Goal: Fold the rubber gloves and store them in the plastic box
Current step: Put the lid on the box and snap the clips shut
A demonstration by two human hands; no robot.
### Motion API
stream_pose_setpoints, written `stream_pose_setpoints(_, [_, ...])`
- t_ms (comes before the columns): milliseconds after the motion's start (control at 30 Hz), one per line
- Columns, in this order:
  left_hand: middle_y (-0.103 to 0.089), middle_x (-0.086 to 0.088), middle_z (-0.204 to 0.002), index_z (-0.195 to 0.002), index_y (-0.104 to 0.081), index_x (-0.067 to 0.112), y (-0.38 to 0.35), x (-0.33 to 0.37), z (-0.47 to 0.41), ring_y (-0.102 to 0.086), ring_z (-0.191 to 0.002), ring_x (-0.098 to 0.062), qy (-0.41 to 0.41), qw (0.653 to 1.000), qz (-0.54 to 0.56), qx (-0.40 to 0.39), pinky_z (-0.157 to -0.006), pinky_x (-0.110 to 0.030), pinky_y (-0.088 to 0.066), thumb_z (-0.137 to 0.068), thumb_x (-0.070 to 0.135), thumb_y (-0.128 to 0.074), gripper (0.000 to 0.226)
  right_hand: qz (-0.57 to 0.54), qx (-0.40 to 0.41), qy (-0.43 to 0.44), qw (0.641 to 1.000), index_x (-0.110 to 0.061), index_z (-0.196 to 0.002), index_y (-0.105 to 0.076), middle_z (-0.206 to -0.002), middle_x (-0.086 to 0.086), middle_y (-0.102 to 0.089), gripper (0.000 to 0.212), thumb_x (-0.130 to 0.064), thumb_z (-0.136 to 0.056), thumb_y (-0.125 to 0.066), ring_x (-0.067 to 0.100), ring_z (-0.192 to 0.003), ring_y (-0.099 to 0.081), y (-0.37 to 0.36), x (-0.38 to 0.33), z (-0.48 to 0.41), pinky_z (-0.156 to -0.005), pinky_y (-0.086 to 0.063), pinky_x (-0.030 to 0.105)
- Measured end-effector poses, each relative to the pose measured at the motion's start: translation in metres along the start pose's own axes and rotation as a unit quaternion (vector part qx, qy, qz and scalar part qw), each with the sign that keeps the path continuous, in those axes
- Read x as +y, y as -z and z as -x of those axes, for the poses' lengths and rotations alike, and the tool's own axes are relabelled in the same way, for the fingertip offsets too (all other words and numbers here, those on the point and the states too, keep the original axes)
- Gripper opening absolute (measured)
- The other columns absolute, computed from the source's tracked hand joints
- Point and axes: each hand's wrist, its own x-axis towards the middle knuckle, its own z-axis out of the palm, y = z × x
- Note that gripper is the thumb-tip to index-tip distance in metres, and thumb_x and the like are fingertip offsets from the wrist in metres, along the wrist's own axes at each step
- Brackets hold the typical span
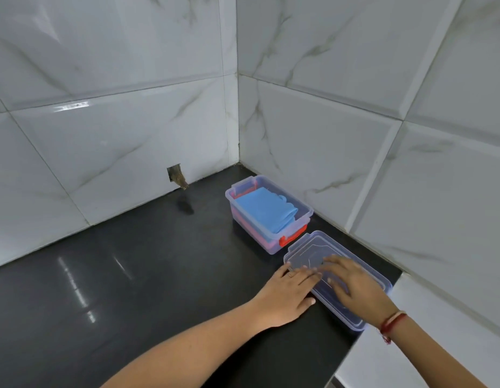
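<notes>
A clear plastic box point(304, 211) with a red latch stands uncovered in the corner of the black counter. Folded blue rubber gloves point(265, 210) lie inside it, on top of something pink or red. The box's clear lid point(313, 247) lies flat on the counter just in front of the box, near the right wall. My left hand point(288, 294) rests flat with its fingers on the lid's left edge. My right hand point(355, 284) lies flat on top of the lid with fingers spread.
The glossy black counter point(131, 289) stretches out to the left. White marble tiled walls close the back and right sides. A small hole point(176, 176) is cut in the back wall low down. The counter's edge drops off at lower right.
</notes>
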Motion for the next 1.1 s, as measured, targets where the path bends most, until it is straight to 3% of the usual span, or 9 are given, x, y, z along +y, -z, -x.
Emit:
stream_pose_setpoints(200, [-0.061,-0.009,-0.121,-0.114,-0.054,0.012,0.009,0.005,-0.007,-0.057,-0.111,-0.025,-0.008,0.999,-0.027,0.035,-0.097,-0.038,-0.043,-0.093,0.018,-0.052,0.021,-0.018,-0.031,-0.041,0.999,-0.03,-0.135,-0.041,-0.144,-0.004,-0.041,0.044,-0.044,-0.093,-0.042,0.011,-0.131,-0.036,-0.017,-0.011,0.014,-0.109,-0.029,0.025])
stream_pose_setpoints(300, [-0.064,-0.007,-0.112,-0.108,-0.054,0.014,0.011,0.007,0.001,-0.062,-0.102,-0.023,-0.042,0.993,-0.104,0.04,-0.09,-0.037,-0.046,-0.087,0.018,-0.059,0.022,-0.024,-0.035,-0.065,0.997,-0.029,-0.137,-0.038,-0.146,-0.003,-0.039,0.056,-0.058,-0.089,-0.039,0.014,-0.133,-0.035,-0.025,-0.023,0.02,-0.111,-0.028,0.03])
stream_pose_setpoints(433, [-0.067,0.001,-0.108,-0.106,-0.057,0.019,0.025,0.012,0.022,-0.064,-0.098,-0.016,-0.069,0.981,-0.179,0.038,-0.096,-0.036,-0.046,-0.084,0.025,-0.064,0.024,-0.002,-0.082,-0.069,0.994,-0.031,-0.143,-0.025,-0.153,-0.003,-0.028,0.077,-0.071,-0.079,-0.041,0.016,-0.139,-0.028,-0.029,-0.035,0.028,-0.114,-0.024,0.032])
stream_pose_setpoints(600, [-0.069,-0.002,-0.104,-0.104,-0.056,0.018,0.058,0.024,0.053,-0.065,-0.097,-0.019,-0.079,0.987,-0.137,0.006,-0.104,-0.046,-0.04,-0.089,0.023,-0.061,0.016,0.064,-0.065,-0.055,0.994,-0.038,-0.139,-0.023,-0.148,-0.009,-0.035,0.062,-0.049,-0.085,-0.051,0.013,-0.132,-0.037,-0.02,-0.06,0.041,-0.111,-0.03,0.03])
stream_pose_setpoints(700, [-0.071,0.001,-0.096,-0.099,-0.058,0.019,0.079,0.032,0.069,-0.067,-0.088,-0.016,-0.102,0.98,-0.17,0.006,-0.101,-0.045,-0.043,-0.085,0.027,-0.065,0.017,0.044,-0.036,-0.02,0.998,-0.036,-0.13,-0.041,-0.131,-0.013,-0.052,0.044,-0.032,-0.086,-0.045,0.01,-0.118,-0.05,-0.005,-0.079,0.046,-0.103,-0.034,0.023])
stream_pose_setpoints(767, [-0.069,-0.002,-0.096,-0.098,-0.055,0.017,0.101,0.033,0.075,-0.066,-0.086,-0.019,-0.088,0.983,-0.16,-0.008,-0.097,-0.043,-0.045,-0.093,0.035,-0.051,0.019,0.035,-0.037,0.016,0.999,-0.036,-0.12,-0.048,-0.119,-0.014,-0.06,0.038,-0.03,-0.084,-0.04,0.009,-0.107,-0.056,0.005,-0.092,0.047,-0.095,-0.04,0.023])
stream_pose_setpoints(867, [-0.058,0.001,-0.086,-0.087,-0.046,0.02,0.134,0.015,0.079,-0.056,-0.073,-0.018,-0.028,0.994,-0.105,0.007,-0.069,-0.031,-0.043,-0.095,0.053,-0.034,0.035,0.019,-0.032,0.042,0.998,-0.035,-0.108,-0.052,-0.099,-0.012,-0.065,0.027,-0.032,-0.083,-0.041,0.008,-0.089,-0.061,0.018,-0.107,0.039,-0.079,-0.048,0.025])
stream_pose_setpoints(1000, [-0.046,0.009,-0.067,-0.067,-0.038,0.024,0.169,-0.03,0.084,-0.043,-0.058,-0.01,0.1,0.99,0.014,0.094,-0.057,-0.026,-0.038,-0.082,0.069,-0.036,0.047,-0.058,0.029,0.043,0.997,-0.027,-0.09,-0.057,-0.077,-0.008,-0.063,0.011,-0.035,-0.086,-0.051,0.011,-0.072,-0.06,0.038,-0.117,0.012,-0.069,-0.05,0.029])
stream_pose_setpoints(1100, [-0.049,0.004,-0.06,-0.065,-0.047,0.017,0.169,-0.068,0.079,-0.042,-0.053,-0.007,0.19,0.949,0.182,0.173,-0.054,-0.021,-0.038,-0.079,0.067,-0.046,0.052,-0.211,0.057,-0.012,0.976,-0.014,-0.078,-0.061,-0.068,0.002,-0.065,0.02,-0.033,-0.084,-0.062,0.017,-0.063,-0.061,0.045,-0.114,-0.013,-0.063,-0.054,0.031])
